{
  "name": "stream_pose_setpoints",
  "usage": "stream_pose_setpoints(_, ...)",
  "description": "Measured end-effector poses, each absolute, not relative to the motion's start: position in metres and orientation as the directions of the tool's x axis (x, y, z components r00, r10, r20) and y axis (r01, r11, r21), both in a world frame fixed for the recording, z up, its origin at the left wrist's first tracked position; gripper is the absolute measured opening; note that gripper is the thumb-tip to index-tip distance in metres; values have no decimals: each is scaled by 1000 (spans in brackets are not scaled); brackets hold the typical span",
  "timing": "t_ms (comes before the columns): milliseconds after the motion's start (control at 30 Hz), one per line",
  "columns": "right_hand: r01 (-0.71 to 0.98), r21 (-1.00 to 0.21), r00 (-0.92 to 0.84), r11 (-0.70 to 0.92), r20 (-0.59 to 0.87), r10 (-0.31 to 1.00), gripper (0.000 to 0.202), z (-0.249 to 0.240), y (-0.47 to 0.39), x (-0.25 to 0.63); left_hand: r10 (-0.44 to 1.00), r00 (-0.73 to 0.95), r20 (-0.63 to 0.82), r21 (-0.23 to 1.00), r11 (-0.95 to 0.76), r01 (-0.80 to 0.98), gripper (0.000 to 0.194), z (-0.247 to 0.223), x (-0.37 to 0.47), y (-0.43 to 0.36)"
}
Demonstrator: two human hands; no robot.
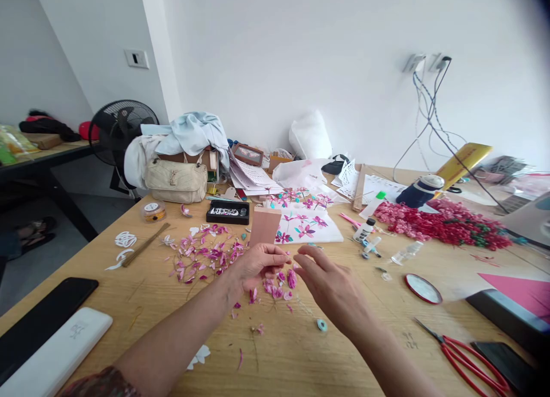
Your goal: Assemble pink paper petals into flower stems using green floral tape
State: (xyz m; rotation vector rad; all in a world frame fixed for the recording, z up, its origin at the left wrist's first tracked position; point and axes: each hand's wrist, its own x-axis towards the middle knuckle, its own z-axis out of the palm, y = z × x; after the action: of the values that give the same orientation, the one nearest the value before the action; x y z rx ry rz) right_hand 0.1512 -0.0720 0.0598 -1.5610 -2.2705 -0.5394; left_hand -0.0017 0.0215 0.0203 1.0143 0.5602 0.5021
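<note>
My left hand [260, 266] is raised over the middle of the table, its thumb and forefinger pressed together. Close by on its right, my right hand [330, 279] has bent fingers that come together at the tips. Whatever lies in either pinch is too small to make out. Beneath and to the left, pink petals [204, 252] are scattered with thin stems. Darker pink flower pieces [279, 287] lie just below the fingertips. Behind the hands, finished-looking pink and teal flowers [306, 230] rest on a white sheet [330, 228], beside an upright pinkish-brown card [264, 226].
Red-handled scissors [466, 351] lie at the right front, near a round red-rimmed dish [423, 288]. Small bottles [364, 230] stand mid-right. A black tray [227, 212] sits behind the petals. At left are a white power bank [71, 351], a black phone [47, 311] and thin brown sticks [145, 245].
</note>
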Motion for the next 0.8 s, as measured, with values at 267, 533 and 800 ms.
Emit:
stream_pose_setpoints(267,891,97,-441,443,413,796,28,50,-59,159,596,776,-208,894,437,-96,29,20,-2,22)
stream_pose_setpoints(533,955,-78,-234,286,393,889,21,41,-60,151,626,757,-186,943,331,-41,29,20,3,18)
stream_pose_setpoints(800,881,-472,87,36,236,968,19,47,-51,151,719,612,330,857,-500,125,16,29,8,7)
